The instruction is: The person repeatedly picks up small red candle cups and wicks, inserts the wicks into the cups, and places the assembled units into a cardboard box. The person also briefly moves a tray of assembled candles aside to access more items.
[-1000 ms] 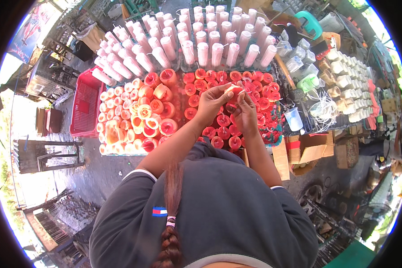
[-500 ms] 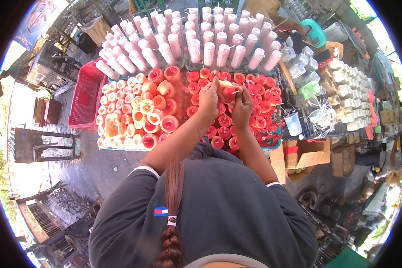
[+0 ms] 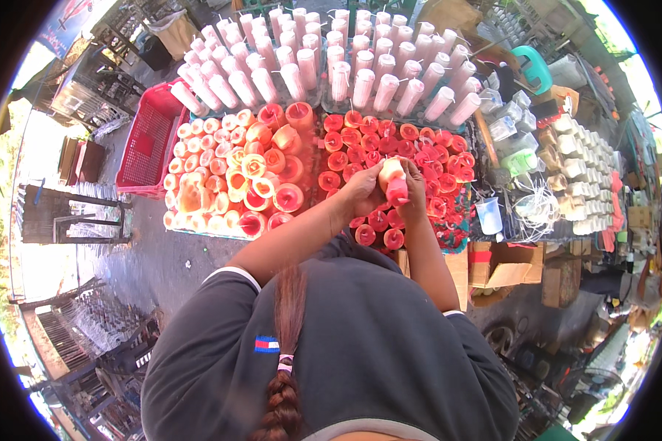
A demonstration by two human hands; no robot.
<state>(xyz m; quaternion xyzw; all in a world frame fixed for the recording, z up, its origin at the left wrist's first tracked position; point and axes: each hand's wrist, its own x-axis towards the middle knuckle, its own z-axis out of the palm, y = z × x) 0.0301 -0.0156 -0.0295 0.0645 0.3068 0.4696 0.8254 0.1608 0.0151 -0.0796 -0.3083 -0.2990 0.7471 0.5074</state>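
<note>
Between my hands is a small red candle [image 3: 398, 192] with a cream-coloured piece of wax [image 3: 393, 168] against it, over the right-hand tray. My left hand [image 3: 362, 194] closes on it from the left, its thumb side up by the cream part. From the other side my right hand [image 3: 414, 192] grips it with bent fingers. Below and around them stand several short red candles [image 3: 337, 161] in rows. On the left-hand tray are several pale peach, flower-shaped candles [image 3: 254, 166], some with red centres.
Tall pale pink candles [image 3: 362, 87] with wicks stand behind both trays. A red plastic crate [image 3: 140, 151] is at the left. To the right lie a white cup [image 3: 488, 216], a bundle of white wick string [image 3: 535, 202], stacked pale moulds [image 3: 577, 169] and an open cardboard box [image 3: 506, 264].
Both hands have come down and a little nearer with the candle, which has turned so its red end points toward me. The whole view has shifted slightly.
</note>
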